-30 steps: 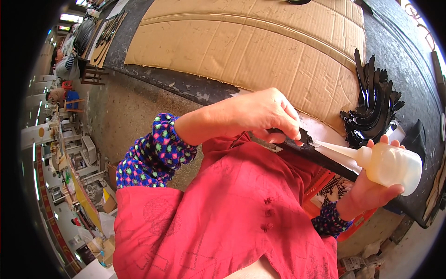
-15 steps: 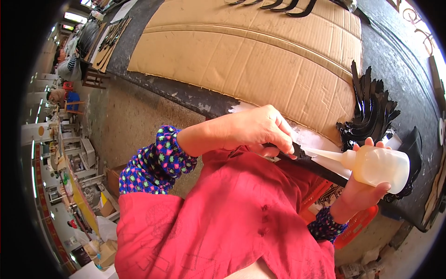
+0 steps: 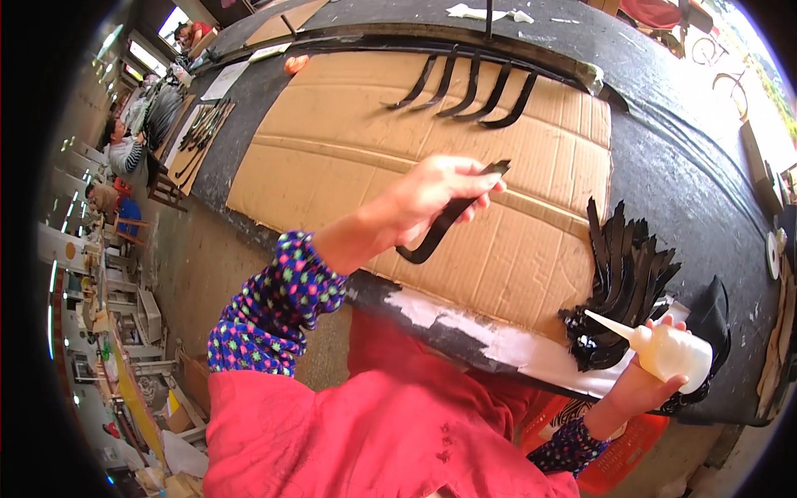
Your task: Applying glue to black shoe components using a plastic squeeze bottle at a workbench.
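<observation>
While left grip clamps one curved black strip, long axis near-left to far-right | strip: over cardboard, left grip nearer far-edge strip row | right grip: closed round pale bottle, toward near-right corner of tabletop

Left hand holds what seems a black strip.

text | black print on red container | partly hidden, none legible

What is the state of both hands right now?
Left hand: closed, holding a curved flat black strip.
Right hand: closed, holding a translucent rounded plastic bottle with tapered nozzle.
</observation>
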The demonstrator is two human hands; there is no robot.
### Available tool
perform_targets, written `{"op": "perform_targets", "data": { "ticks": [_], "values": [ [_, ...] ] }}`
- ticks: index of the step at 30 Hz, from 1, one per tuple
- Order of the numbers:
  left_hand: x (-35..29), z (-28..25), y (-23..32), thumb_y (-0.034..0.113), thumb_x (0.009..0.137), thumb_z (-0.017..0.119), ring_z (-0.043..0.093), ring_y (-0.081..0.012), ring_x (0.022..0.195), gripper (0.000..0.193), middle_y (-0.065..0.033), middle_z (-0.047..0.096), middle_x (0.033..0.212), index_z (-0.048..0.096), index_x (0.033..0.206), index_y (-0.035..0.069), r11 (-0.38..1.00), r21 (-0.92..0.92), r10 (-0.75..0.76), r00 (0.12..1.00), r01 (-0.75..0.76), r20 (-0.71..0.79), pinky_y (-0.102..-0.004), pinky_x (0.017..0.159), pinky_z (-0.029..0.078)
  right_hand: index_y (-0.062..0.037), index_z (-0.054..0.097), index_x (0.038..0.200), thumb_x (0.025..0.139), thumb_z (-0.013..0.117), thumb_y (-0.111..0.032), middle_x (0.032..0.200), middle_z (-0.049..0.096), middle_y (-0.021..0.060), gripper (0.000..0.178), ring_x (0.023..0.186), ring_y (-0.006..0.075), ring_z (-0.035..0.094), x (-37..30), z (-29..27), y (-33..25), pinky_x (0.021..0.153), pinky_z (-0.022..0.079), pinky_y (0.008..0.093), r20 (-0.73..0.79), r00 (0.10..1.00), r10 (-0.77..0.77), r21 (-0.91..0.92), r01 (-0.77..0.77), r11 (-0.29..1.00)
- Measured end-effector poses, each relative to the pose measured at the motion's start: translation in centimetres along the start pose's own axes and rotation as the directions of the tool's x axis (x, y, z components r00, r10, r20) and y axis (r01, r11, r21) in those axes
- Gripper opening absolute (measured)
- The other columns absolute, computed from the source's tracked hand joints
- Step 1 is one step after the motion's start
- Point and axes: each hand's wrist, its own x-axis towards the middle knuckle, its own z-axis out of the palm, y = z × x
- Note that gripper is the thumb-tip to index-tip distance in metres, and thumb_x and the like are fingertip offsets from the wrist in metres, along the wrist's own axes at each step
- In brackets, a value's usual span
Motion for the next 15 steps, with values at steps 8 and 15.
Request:
{"op": "perform_targets", "data": {
  "ticks": [8,15],
  "values": [
    [26.5,-1.4,2.0,0.007,0.072,0.068,0.056,-0.0135,0.060,0.031,-0.0088,0.060,0.074,0.048,0.093,-0.004,0.928,0.294,0.344,0.833,-0.230,-0.433,-0.0237,0.056,0.046,0.0050,0.024,0.124,0.073,0.063,-0.040,0.123,0.036,0.0146,0.078,0.120,0.0300,0.030,3.4,-4.5,-1.4,0.100,0.029,0.0432,-0.041,0.988,-0.149,0.210,0.154,0.965],
    [32.6,-0.5,0.6,0.029,0.056,0.079,0.052,-0.0252,0.093,0.069,-0.0132,0.057,0.098,0.046,0.112,0.007,0.540,0.840,0.667,0.584,0.050,-0.463,-0.0350,0.080,0.043,0.0075,0.024,0.123,0.075,0.064,-0.034,0.124,0.035,0.0163,0.075,0.122,0.0303,0.027,4.0,-6.8,-2.7,0.103,0.023,0.0431,-0.065,0.985,-0.162,0.261,0.173,0.950]
  ]
}}
